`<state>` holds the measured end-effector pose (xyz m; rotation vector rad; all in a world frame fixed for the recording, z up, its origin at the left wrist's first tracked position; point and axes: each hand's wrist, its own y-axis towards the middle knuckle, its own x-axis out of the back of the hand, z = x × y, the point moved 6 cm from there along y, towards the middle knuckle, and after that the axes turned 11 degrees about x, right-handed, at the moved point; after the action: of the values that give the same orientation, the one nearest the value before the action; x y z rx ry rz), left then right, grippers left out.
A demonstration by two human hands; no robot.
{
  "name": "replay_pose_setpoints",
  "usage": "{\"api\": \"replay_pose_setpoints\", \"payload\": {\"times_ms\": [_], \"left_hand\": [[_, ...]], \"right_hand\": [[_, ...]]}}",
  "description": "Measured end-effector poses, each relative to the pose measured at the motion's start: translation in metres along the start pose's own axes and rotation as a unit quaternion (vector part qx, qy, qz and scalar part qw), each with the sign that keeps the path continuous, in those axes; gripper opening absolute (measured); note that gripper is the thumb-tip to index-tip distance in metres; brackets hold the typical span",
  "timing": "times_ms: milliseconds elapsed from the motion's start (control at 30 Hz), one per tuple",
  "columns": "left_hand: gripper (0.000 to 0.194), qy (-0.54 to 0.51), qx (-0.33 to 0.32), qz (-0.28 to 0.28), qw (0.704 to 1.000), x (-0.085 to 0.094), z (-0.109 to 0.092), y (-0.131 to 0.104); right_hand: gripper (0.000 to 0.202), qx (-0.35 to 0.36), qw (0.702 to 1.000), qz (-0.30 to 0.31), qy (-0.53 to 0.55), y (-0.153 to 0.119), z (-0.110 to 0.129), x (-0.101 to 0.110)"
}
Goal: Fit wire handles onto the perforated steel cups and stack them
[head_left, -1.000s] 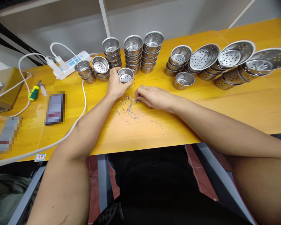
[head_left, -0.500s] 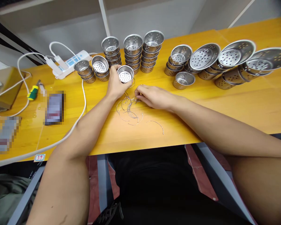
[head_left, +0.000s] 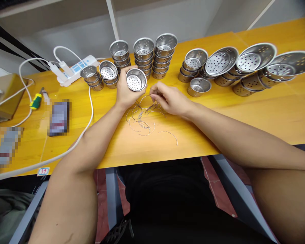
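My left hand (head_left: 127,88) is wrapped round a small perforated metal cup (head_left: 136,80), whose open mouth tilts toward me. Just to its right, my right hand (head_left: 167,98) is closed in a pinch on one end of a thin curved wire (head_left: 143,97). That wire arcs leftward to just below the cup; whether it touches the cup I cannot tell. Beneath both hands lies a loose heap of curved wires (head_left: 143,122) on the yellow table. One separate wire (head_left: 171,134) rests nearer the front edge.
Stacks of perforated cups (head_left: 166,51) stand behind my hands, with leaning stacks (head_left: 256,61) and a single cup (head_left: 199,87) to the right. On the left are a power strip (head_left: 76,69), a white cable (head_left: 91,108), a screwdriver (head_left: 36,101) and two blurred flat objects.
My right hand has lifted slightly from the heap, drawing up a curved wire. The cup in my left hand has tipped more toward me.
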<state>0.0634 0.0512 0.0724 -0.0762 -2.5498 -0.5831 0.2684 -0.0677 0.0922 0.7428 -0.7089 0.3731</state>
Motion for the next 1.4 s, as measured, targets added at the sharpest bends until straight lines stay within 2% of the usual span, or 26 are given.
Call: {"api": "replay_pose_setpoints", "payload": {"times_ms": [133,267,433,533,667,767,967,1133,1233,1400], "left_hand": [[0.107,-0.009,0.011,0.010,1.000,-0.005,-0.001,-0.002],[0.108,-0.012,-0.016,0.007,1.000,-0.007,-0.001,-0.003],[0.099,0.004,-0.014,0.003,1.000,-0.005,-0.002,-0.005],[0.098,0.006,-0.027,0.000,1.000,-0.001,-0.005,-0.006],[0.098,0.006,-0.042,0.004,0.999,-0.001,-0.004,-0.006],[0.099,-0.011,-0.047,0.015,0.999,-0.007,-0.001,-0.007],[0.102,-0.038,-0.038,0.036,0.998,-0.020,-0.001,-0.011],[0.096,-0.044,-0.040,0.059,0.996,-0.023,-0.007,-0.012],[0.094,-0.037,-0.018,0.072,0.997,-0.025,-0.009,-0.011],[0.088,-0.027,-0.008,0.067,0.997,-0.022,-0.017,-0.016]], "right_hand": [[0.042,-0.016,0.993,-0.105,0.040,-0.002,-0.005,0.006],[0.062,-0.051,0.975,-0.200,0.079,-0.004,-0.022,0.012],[0.075,-0.101,0.956,-0.251,0.111,-0.005,-0.057,0.019],[0.081,-0.079,0.952,-0.277,0.104,-0.004,-0.066,0.026],[0.078,-0.096,0.954,-0.266,0.102,-0.004,-0.065,0.026],[0.075,-0.114,0.956,-0.245,0.116,-0.004,-0.059,0.025],[0.083,-0.093,0.960,-0.257,0.065,-0.003,-0.055,0.030],[0.080,-0.074,0.962,-0.258,0.038,-0.007,-0.065,0.033],[0.081,-0.060,0.963,-0.261,0.043,-0.009,-0.067,0.033],[0.082,-0.058,0.965,-0.255,0.034,-0.009,-0.064,0.031]]}}
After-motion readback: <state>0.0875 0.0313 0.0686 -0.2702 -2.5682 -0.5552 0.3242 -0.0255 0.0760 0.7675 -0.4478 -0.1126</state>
